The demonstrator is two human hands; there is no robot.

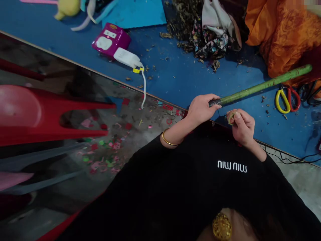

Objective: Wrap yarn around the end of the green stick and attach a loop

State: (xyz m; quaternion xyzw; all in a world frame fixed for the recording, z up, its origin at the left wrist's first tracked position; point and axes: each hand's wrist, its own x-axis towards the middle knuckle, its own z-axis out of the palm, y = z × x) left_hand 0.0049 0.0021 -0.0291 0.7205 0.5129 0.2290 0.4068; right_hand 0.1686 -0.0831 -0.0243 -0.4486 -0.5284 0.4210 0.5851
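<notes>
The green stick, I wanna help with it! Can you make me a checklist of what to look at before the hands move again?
1. Left hand holding the green stick: ok, it grips the dark end.
2. Right hand free: not ok, it pinches a small greenish piece.
3. Stick's far end off the orange cloth: cannot tell, it overlaps the cloth in this view.
4. Scissors on the table: ok, their yellow and red handles show there.
5. Scissors shut: cannot tell, the blades aren't clearly visible.
6. Table free of dry brown bits: not ok, they're scattered about.
</notes>
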